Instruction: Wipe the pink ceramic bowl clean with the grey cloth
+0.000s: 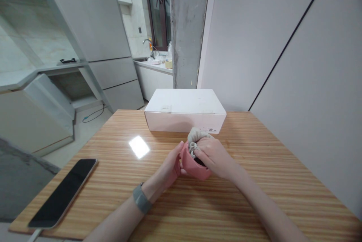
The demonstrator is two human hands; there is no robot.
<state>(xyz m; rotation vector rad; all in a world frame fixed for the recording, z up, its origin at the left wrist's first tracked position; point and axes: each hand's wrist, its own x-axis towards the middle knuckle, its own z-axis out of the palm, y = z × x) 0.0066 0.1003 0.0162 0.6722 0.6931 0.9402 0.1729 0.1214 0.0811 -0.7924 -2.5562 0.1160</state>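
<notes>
My left hand point(173, 164), with a grey band on its wrist, is wrapped round the left side of a pink faceted cup-like container point(195, 169). The container is tilted, and a dark inside shows at its opening. At that opening my right hand point(213, 154) is closed on a bunched light-grey cloth point(195, 139). Part of the cloth sticks up past the rim, and some is tucked against the inner wall. My right fingertips are partly hidden by the cloth and rim.
Behind my hands a white cardboard box point(185, 102) lies on the wood-grain table point(249, 204). A phone point(63, 193) with a white cable rests at the left edge. Beyond the table stand a fridge point(87, 19) and a concrete pillar point(188, 27).
</notes>
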